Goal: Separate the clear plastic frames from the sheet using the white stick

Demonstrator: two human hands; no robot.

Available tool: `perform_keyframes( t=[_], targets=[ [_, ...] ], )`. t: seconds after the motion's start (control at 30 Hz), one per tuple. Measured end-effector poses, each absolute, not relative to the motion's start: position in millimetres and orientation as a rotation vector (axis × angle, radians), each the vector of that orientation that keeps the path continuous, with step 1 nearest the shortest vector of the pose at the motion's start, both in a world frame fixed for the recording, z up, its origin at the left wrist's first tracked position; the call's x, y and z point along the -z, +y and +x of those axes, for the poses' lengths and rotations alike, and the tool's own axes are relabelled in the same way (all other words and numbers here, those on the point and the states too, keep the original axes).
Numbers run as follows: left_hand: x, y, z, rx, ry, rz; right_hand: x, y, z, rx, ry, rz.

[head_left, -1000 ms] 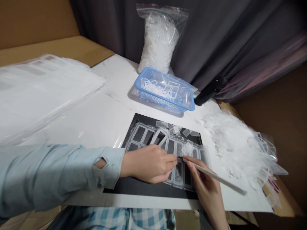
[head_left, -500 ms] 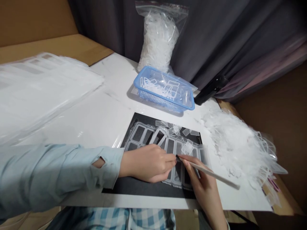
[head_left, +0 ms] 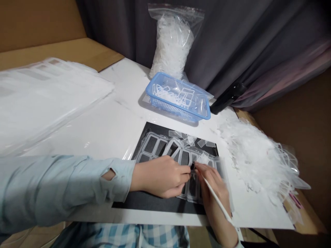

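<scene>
On a black mat [head_left: 144, 203] lies a clear plastic sheet [head_left: 154, 148] with rows of rounded rectangular frames. My left hand [head_left: 161, 176] rests across it, fingertips pinched together on the plastic near its middle. Close against those fingertips is my right hand [head_left: 216, 189], gripping a slim white pen-like tool [head_left: 219, 204] whose dark tip is mostly hidden by the fingers. One frame [head_left: 172, 146] stands askew over the others. Small clear rectangles [head_left: 175, 134] are scattered along the mat's far edge, and a few more pieces [head_left: 203, 157] sit on the sheet beyond my right hand.
Behind the mat stands a blue basket [head_left: 178, 107] holding white frames, with a filled zip bag [head_left: 172, 48] at its back. White plastic scraps [head_left: 258, 158] are heaped at right, stacked plastic sheets [head_left: 51, 100] at left. A black cylindrical object [head_left: 227, 98] leans by the curtain.
My right hand has turned, swinging the tool's rear end down and toward me, and its fingers have shifted slightly away from me. My left hand keeps its place on the sheet.
</scene>
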State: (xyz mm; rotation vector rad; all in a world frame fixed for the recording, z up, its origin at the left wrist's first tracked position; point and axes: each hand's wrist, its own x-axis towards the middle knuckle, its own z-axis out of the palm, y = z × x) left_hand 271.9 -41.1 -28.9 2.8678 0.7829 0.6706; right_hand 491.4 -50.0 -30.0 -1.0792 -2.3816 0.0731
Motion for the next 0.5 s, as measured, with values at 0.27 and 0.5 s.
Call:
perform_keyframes(
  t=[0.27,0.5],
  targets=[
    [29,-42,270,-0.692,0.772,2.841,9,-42,525,0.258,-1.817,-1.439],
    [30,-41,271,-0.672,0.764,2.824,17,-43,521,0.294,-1.509,-1.479]
  ],
)
